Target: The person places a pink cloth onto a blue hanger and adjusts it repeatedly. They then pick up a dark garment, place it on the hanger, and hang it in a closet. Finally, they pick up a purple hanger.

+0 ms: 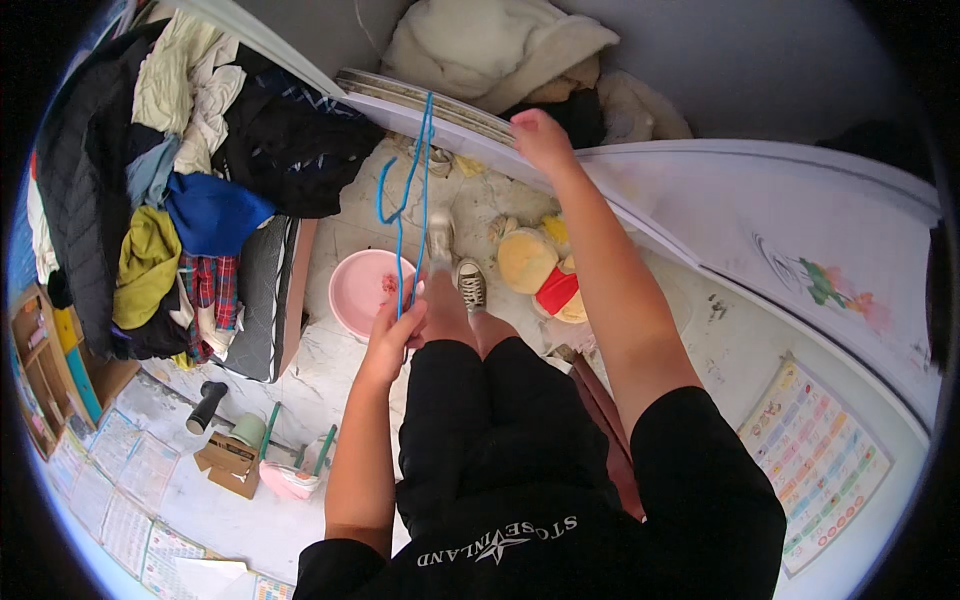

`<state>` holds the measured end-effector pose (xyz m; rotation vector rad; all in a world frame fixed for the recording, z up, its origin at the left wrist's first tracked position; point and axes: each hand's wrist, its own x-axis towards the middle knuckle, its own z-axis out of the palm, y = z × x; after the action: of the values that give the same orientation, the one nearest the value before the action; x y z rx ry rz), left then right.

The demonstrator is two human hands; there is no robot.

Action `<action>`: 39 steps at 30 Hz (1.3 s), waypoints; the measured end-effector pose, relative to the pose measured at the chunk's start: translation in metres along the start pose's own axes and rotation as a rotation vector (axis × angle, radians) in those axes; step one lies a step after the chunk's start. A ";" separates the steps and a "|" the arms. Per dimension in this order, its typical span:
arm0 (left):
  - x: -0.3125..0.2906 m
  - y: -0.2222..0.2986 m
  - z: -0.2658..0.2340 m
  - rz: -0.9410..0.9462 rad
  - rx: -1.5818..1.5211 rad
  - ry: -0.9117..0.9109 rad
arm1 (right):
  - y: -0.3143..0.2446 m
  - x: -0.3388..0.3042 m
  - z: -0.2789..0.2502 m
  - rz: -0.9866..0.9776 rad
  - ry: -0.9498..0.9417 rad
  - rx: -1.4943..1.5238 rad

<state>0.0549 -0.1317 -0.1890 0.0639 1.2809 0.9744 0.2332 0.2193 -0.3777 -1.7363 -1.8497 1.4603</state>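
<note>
My left hand [392,338] is closed around one end of a blue clothes hanger [424,165], which points up and away in front of my legs. Its far end reaches the wardrobe's bottom rail [440,108]. My right arm is stretched forward, and my right hand [543,140] is at that rail beside the end of the white wardrobe door [690,205]. Its fingers are curled; whether they grip anything is hidden. Behind the rail, a cream fleecy blanket [490,45] lies inside the wardrobe with a dark cloth.
Piled clothes [215,215] cover a bed at the left. On the floor stand a pink basin [345,300], a yellow-and-red plush toy [540,265], a small cardboard box [230,465] and a small pink chair [290,480]. A printed chart [815,460] is at the right.
</note>
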 end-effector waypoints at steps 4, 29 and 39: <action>0.054 0.034 -0.002 -0.045 0.065 -0.033 | -0.005 0.052 -0.002 0.146 0.114 -0.115; 0.235 0.165 -0.020 -0.154 0.493 -0.140 | 0.224 0.294 -0.014 0.866 0.672 -0.207; 0.230 0.162 -0.021 -0.225 0.490 -0.111 | 0.205 0.285 -0.004 0.926 0.845 -0.270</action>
<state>-0.0633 0.1053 -0.2853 0.3406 1.3661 0.4444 0.2858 0.4238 -0.6580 -2.9119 -0.8221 0.4038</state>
